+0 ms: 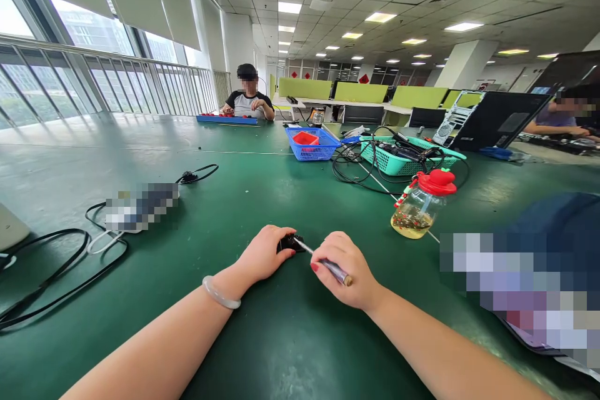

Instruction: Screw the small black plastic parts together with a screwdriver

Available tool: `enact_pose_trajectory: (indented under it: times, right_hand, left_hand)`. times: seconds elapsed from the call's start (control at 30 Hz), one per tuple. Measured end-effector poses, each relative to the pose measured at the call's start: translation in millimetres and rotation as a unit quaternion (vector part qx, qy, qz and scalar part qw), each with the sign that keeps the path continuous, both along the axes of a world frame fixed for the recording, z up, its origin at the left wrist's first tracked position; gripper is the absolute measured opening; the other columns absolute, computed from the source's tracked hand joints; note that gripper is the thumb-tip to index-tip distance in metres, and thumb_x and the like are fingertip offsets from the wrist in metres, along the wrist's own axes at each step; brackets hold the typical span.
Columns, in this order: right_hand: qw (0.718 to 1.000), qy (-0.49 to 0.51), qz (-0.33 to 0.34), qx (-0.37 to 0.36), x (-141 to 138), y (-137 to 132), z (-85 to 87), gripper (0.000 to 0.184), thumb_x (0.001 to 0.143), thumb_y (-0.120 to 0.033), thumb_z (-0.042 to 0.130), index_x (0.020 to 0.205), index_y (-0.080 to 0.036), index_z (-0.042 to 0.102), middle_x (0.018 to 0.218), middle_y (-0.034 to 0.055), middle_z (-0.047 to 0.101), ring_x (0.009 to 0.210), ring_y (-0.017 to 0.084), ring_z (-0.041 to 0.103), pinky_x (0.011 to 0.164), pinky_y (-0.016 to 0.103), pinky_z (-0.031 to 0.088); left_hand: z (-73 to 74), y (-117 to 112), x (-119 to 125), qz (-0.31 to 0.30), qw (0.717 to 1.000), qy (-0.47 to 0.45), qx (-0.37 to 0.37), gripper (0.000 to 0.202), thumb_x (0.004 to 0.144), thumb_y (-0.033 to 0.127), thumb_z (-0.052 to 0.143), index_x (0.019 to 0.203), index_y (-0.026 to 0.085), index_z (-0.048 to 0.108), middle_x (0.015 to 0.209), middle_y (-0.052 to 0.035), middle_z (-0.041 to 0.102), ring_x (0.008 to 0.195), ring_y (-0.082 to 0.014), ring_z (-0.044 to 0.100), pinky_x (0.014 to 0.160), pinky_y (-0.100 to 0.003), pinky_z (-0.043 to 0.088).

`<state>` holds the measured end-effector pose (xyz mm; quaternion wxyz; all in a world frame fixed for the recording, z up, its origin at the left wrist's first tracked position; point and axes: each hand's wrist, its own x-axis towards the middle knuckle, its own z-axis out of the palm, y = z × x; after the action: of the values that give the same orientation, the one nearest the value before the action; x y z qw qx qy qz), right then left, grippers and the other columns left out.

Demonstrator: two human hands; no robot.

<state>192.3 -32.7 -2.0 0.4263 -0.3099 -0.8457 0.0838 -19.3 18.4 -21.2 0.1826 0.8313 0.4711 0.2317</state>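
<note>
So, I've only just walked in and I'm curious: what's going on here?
The left hand holds a small black part on the green table, while the right hand grips what looks like a screwdriver, its tip at the part; contact is too small to judge. A red-lidded bottle is beyond the right hand. Across the table, a co-worker sits by a long blue tray.

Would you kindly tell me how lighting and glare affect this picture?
Head view: windows are partly washed out; the green table shows pale sheen at bottom centre; the black piece held by the left hand is too dark for fine detail.
</note>
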Motion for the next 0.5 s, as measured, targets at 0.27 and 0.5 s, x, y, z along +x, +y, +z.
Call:
enact_pose_trajectory:
  times: [0.27, 0.5]
  right_hand:
    - [0.98, -0.089, 0.014, 0.18, -22, -13, -11.8, 0.018, 0.086, -0.026, 0.053, 0.07, -0.02, 0.057, 0.06, -0.0035, 0.05, 0.062, 0.013, 0.044, 0.09, 0.04, 0.037]
    - [0.983, -0.11, -0.021, 0.142, -22, -17, -8.2, 0.014, 0.087, -0.024, 0.054, 0.074, -0.02, 0.058, 0.065, -0.0032, 0.054, 0.066, 0.013, 0.045, 0.099, 0.043, 0.032]
  left_hand:
    - [2.3, -1, 1, 0.012, 0.999, -0.03, -0.009, 0.036, 0.08, 0.021, 0.064, 0.116, 0.023, 0.064, 0.114, -0.0047, 0.069, 0.111, -0.0234, 0.058, 0.102, -0.04, 0.045]
    - [2.7, 0, 0, 0.016, 0.999, -0.041, -0.028, 0.036, 0.079, 0.019, 0.064, 0.114, 0.025, 0.065, 0.113, -0.0033, 0.07, 0.11, -0.0226, 0.059, 0.101, -0.04, 0.045]
